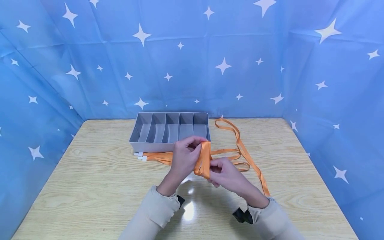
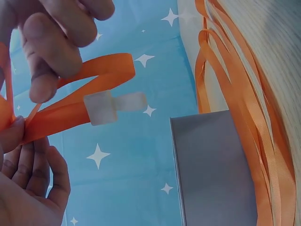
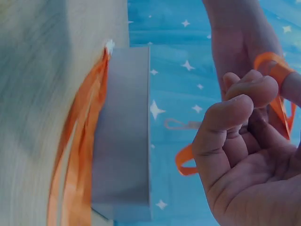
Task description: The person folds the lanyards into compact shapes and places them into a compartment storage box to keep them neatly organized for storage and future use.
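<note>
Over the table, in front of the grey box, a folded orange lanyard (image 1: 204, 160) is held between both hands. My left hand (image 1: 185, 156) grips its upper part, with a band of ribbon looped about the fingers in the right wrist view. At its lower right edge, my right hand (image 1: 225, 175) pinches the ribbon with curled fingers. A white plastic clip (image 2: 101, 108) sticks out from the held lanyard, beside a ribbon loop (image 2: 117, 66). In the right wrist view, the right hand's fingers (image 3: 225, 117) partly hide the ribbon.
The grey divided box (image 1: 153, 146) stands at the table's back, its visible compartments bare. More orange lanyards (image 1: 157, 156) lie along its front, white clips (image 1: 142, 158) at the left. Loose orange ribbon (image 1: 247, 155) trails to the right. Blue star-patterned cloth (image 1: 180, 66) surrounds the table.
</note>
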`<action>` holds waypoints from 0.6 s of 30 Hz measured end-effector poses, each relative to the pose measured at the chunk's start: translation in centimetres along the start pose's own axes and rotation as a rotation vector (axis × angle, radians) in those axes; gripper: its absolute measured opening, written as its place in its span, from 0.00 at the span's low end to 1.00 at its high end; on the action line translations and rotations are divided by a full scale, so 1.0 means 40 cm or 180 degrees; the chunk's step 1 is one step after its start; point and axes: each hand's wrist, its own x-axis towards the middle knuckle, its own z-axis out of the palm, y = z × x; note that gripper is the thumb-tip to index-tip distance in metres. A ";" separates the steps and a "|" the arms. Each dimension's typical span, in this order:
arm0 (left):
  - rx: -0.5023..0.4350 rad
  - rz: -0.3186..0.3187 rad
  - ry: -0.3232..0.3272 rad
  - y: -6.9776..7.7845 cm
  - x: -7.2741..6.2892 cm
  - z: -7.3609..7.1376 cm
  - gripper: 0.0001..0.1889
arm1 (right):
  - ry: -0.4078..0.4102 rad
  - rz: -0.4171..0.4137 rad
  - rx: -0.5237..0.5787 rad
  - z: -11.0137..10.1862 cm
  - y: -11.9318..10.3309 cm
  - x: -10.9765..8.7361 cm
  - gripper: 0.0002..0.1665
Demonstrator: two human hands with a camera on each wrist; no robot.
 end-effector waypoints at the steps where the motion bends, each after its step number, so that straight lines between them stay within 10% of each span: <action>1: -0.0002 0.0000 0.0000 -0.001 -0.001 0.001 0.07 | -0.0003 0.0001 0.0015 0.003 0.002 0.002 0.14; 18: -0.0033 -0.0034 0.0011 -0.001 -0.002 0.000 0.07 | 0.0323 0.0167 0.0415 0.044 0.034 0.026 0.14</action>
